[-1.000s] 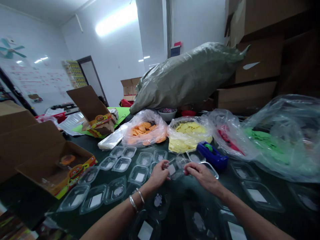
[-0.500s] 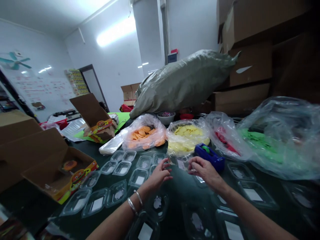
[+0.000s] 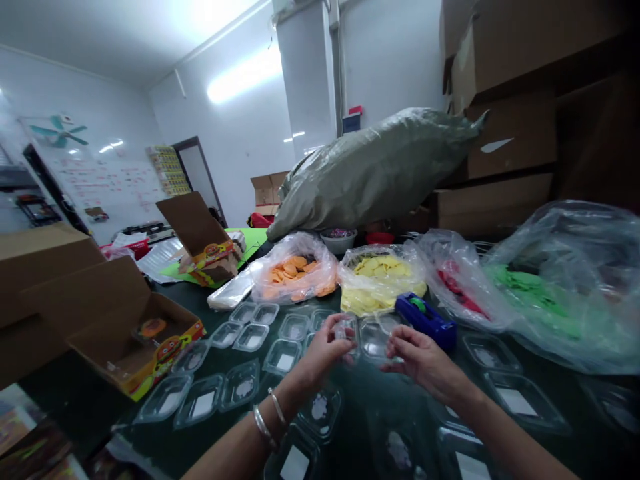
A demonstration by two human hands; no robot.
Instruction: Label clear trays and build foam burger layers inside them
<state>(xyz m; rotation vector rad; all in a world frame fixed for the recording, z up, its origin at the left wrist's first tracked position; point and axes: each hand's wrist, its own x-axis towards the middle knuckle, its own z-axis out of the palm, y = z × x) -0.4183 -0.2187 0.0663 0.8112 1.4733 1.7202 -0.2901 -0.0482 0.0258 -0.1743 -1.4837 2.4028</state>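
Over the middle of the dark table, my left hand (image 3: 326, 350) has its thumb and fingers curled round something small and clear. I cannot make out what it is against the trays behind. To its right, my right hand (image 3: 423, 360) pinches thumb and fingertips together, and whatever is between them is too small to name. Just beyond the hands lies a clear plastic tray (image 3: 376, 337). More clear trays stand around them, such as one with a white slip (image 3: 285, 359) and one with a pale cut-out shape (image 3: 320, 408).
A blue tape dispenser (image 3: 426, 323) stands beyond my right hand. Bags of orange discs (image 3: 293, 270), yellow discs (image 3: 383, 268), red pieces (image 3: 460, 293) and green pieces (image 3: 530, 290) line the back. An open carton (image 3: 135, 327) stands left; a large grey-green sack (image 3: 380, 173) lies behind.
My left hand's fingers, spread before, have curled in by a small clear thing. The right hand has drawn slightly nearer to me, still pinched. The view has shifted a little.
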